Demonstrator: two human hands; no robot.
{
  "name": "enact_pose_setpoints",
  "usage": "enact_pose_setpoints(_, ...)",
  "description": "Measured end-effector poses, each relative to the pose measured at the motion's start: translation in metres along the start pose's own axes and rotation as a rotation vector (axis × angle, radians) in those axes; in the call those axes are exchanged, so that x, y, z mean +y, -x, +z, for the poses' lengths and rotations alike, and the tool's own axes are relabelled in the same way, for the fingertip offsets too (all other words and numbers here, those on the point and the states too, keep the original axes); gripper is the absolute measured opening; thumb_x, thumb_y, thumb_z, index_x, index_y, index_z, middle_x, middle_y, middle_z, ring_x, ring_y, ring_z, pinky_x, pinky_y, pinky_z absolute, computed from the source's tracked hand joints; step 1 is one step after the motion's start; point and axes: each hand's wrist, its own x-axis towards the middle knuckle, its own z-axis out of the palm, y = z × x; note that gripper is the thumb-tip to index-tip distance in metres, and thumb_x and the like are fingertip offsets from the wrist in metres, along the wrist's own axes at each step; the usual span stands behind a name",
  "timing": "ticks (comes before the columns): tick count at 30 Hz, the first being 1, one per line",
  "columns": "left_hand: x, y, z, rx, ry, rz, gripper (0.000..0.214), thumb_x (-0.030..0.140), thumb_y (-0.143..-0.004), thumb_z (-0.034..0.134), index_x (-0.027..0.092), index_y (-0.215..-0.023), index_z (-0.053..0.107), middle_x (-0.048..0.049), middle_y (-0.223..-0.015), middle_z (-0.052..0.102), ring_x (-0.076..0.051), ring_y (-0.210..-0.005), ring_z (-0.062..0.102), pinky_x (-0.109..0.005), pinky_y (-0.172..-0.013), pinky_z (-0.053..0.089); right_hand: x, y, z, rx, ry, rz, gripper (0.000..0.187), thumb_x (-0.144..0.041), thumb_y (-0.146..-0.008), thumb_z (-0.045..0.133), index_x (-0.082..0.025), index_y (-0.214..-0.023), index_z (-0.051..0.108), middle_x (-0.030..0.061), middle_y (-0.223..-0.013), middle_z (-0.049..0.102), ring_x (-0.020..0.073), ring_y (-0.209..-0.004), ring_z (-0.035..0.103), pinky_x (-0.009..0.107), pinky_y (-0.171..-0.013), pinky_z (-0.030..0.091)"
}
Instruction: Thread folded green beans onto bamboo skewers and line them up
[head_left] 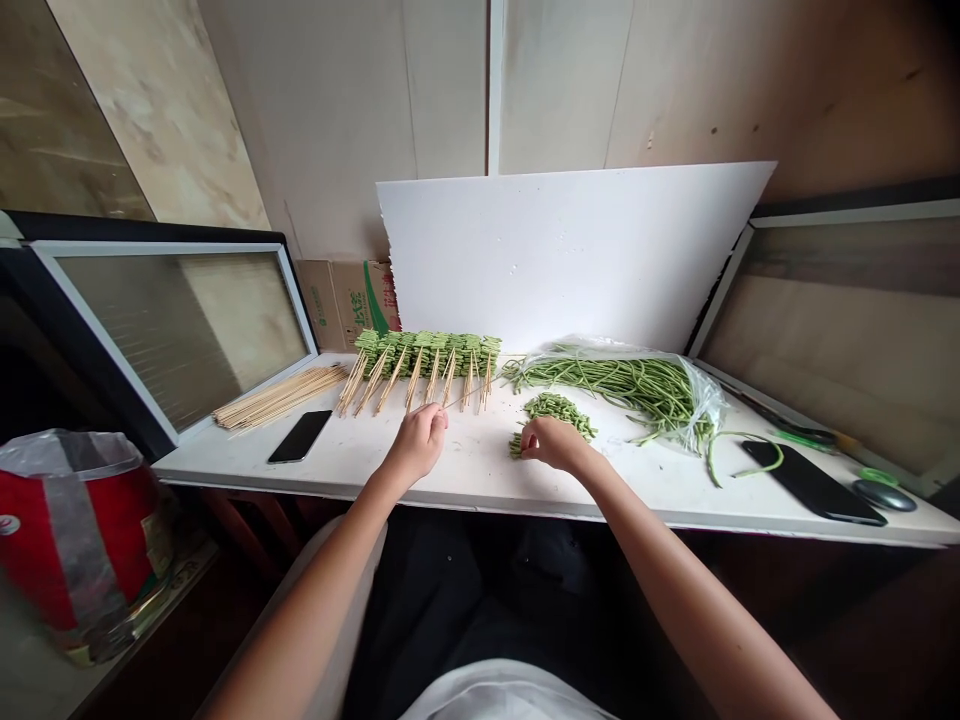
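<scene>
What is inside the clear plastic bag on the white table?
Long green beans lie in the clear plastic bag, some sticking out at its left end. The bundle hides whatever lies beneath its top layer.

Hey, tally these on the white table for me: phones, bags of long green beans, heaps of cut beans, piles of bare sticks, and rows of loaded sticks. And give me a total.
Phones: 2
Bag of long green beans: 1
Heap of cut beans: 1
Pile of bare sticks: 1
Row of loaded sticks: 1
Total: 6
</scene>
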Motion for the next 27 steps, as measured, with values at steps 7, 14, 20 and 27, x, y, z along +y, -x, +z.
enact_pose_setpoints(7, 0.004, 0.001, -0.010, 0.007, -0.044, 0.044, 0.028, 0.027, -0.102, 0.037, 0.022, -0.082, 0.057, -0.0064, -0.085, 0.068, -0.023, -0.078, 0.063, -0.034, -0.074, 0.046, 0.005, 0.001, -0.022, 0.214, -0.532, -0.160, 0.024, -0.043, -0.086, 0.081, -0.020, -0.091, 0.083, 0.0102, -0.093, 0.081, 0.0253, -0.084, 0.073, 0.035, -0.072, 0.057)
enact_pose_setpoints(14, 0.016, 0.003, -0.020, -0.004, 0.010, 0.059, 0.032, 0.032, -0.105, 0.040, 0.020, -0.095, 0.068, -0.0052, -0.087, 0.071, -0.019, -0.065, 0.056, -0.032, -0.068, 0.043, -0.014, 0.012, -0.044, 0.435, -1.120, -0.090, 0.049, -0.065, -0.077, 0.083, -0.020, -0.098, 0.079, 0.0082, -0.094, 0.075, 0.0198, -0.080, 0.066, 0.029, -0.060, 0.053)
enact_pose_setpoints(20, 0.020, 0.005, -0.022, -0.030, 0.044, 0.075, 0.033, 0.032, -0.105, 0.044, 0.019, -0.109, 0.073, -0.0021, -0.078, 0.069, -0.017, -0.063, 0.055, -0.030, -0.068, 0.045, -0.018, 0.016, -0.053, 0.454, -1.390, -0.045, 0.047, -0.061, -0.077, 0.085, -0.023, -0.102, 0.073, 0.0112, -0.111, 0.077, 0.0268, -0.106, 0.072, 0.029, -0.065, 0.055)
enact_pose_setpoints(27, 0.023, 0.007, -0.018, -0.055, 0.043, 0.095, 0.032, 0.032, -0.105, 0.045, 0.019, -0.111, 0.075, -0.0087, -0.103, 0.078, -0.020, -0.080, 0.066, -0.031, -0.077, 0.051, -0.030, 0.021, -0.053, 0.448, -1.496, -0.057, 0.042, -0.056, -0.079, 0.084, -0.022, -0.102, 0.073, 0.0110, -0.123, 0.078, 0.0271, -0.124, 0.071, 0.023, -0.066, 0.054)
